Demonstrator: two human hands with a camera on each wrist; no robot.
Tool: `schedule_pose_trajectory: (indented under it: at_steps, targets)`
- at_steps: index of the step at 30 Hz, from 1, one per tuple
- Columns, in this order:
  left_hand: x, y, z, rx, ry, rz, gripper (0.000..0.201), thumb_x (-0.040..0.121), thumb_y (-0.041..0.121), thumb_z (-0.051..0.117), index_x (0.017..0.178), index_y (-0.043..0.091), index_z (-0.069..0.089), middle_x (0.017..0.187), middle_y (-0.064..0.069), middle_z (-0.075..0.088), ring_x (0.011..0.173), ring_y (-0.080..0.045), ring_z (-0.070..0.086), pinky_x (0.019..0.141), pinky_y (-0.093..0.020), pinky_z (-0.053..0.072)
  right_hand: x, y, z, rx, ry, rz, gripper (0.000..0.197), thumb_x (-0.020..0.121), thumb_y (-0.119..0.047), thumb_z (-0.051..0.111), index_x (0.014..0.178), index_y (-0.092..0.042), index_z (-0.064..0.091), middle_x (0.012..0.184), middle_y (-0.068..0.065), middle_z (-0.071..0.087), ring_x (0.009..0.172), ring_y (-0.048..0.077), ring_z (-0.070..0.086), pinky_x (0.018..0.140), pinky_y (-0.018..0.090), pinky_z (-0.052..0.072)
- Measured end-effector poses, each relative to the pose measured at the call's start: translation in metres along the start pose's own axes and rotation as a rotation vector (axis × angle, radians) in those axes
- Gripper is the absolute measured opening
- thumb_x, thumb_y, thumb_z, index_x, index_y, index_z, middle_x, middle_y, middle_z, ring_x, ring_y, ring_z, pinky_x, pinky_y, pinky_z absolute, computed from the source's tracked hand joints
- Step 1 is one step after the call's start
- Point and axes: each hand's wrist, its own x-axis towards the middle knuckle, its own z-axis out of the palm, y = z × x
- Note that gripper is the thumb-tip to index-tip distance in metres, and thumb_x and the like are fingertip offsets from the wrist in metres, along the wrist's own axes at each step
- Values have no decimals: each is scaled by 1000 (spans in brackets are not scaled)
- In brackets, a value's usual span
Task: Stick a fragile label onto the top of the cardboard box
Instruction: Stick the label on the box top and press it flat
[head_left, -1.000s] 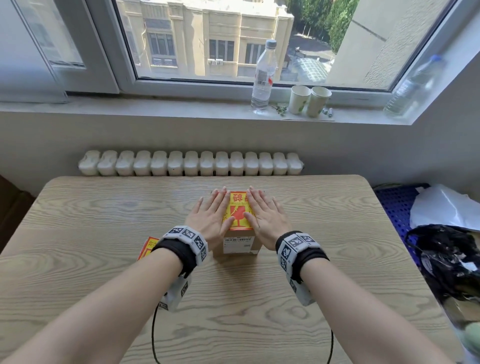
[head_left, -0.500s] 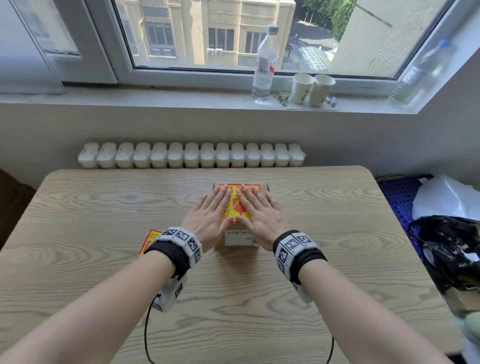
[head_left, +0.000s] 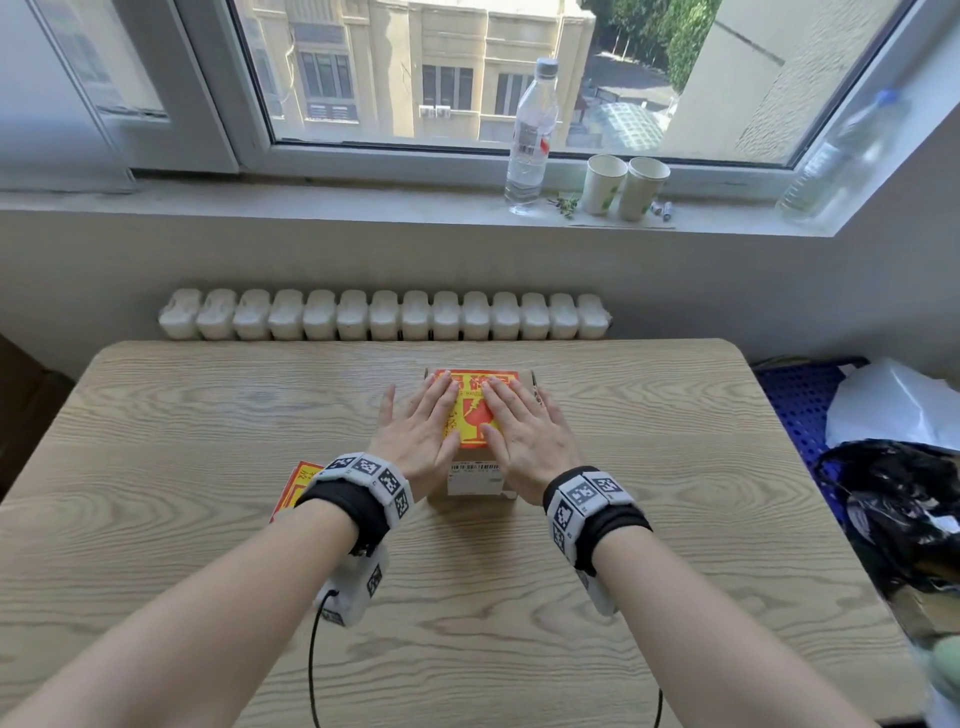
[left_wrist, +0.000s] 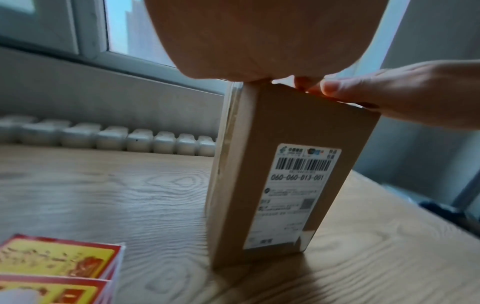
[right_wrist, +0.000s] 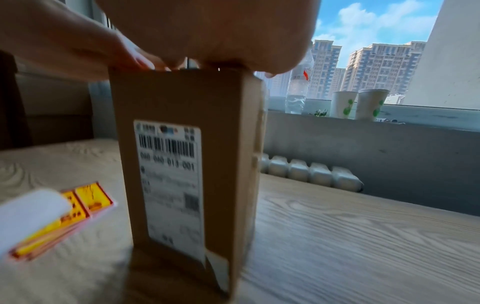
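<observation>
A small brown cardboard box (head_left: 475, 480) (left_wrist: 262, 185) (right_wrist: 223, 144) stands in the middle of the wooden table (head_left: 208, 415), a white shipping slip on its near side. A red and yellow fragile label (head_left: 470, 415) lies flat on its top. My left hand (head_left: 415, 428) and right hand (head_left: 524, 426) both press flat on that label with straight fingers, side by side, covering its left and right parts. In the wrist views only the heels of the palms show on the box's top edge.
A stack of spare fragile labels (head_left: 293, 486) (left_wrist: 52, 265) (right_wrist: 64, 216) lies on the table left of the box, partly under my left wrist. A water bottle (head_left: 530, 140) and two paper cups (head_left: 623, 184) stand on the windowsill. Bags (head_left: 904, 499) sit off the table's right edge.
Both hands have slid toward each other and slightly forward over the label, so less of it shows between them. The box has stayed in place.
</observation>
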Motion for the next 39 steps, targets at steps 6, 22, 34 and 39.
schedule_pose_trajectory:
  at_steps: [6,22,34,39]
  targets:
    - [14,14,8,-12,79,-70,62,93,39,5,151,18,-1,162,4,-10,149,-12,-9,120,-39,-11,19,-13,1,55,-19,85,55,99,-37,12,150,-23,-2,161,-8,-4,148,11,-5,121,36,-6]
    - [17,14,7,19,21,-41,61,98,40,11,150,15,-9,161,1,-12,149,-13,-12,121,-33,-7,18,5,2,48,-81,38,58,96,-47,10,149,-31,-8,159,-14,-11,147,5,-6,120,33,-3]
    - [13,3,5,-14,-11,41,61,99,42,13,149,15,-9,161,1,-11,148,-11,-13,123,-32,-3,12,16,5,45,-75,-1,58,98,-46,9,149,-26,-10,160,-10,-10,147,7,-10,120,31,-7]
    - [5,-1,6,23,-4,-3,61,99,41,12,149,14,-11,161,1,-13,148,-10,-12,121,-30,-2,4,14,4,97,-63,74,60,97,-48,10,149,-24,-10,160,-9,-11,147,8,-11,120,32,-4]
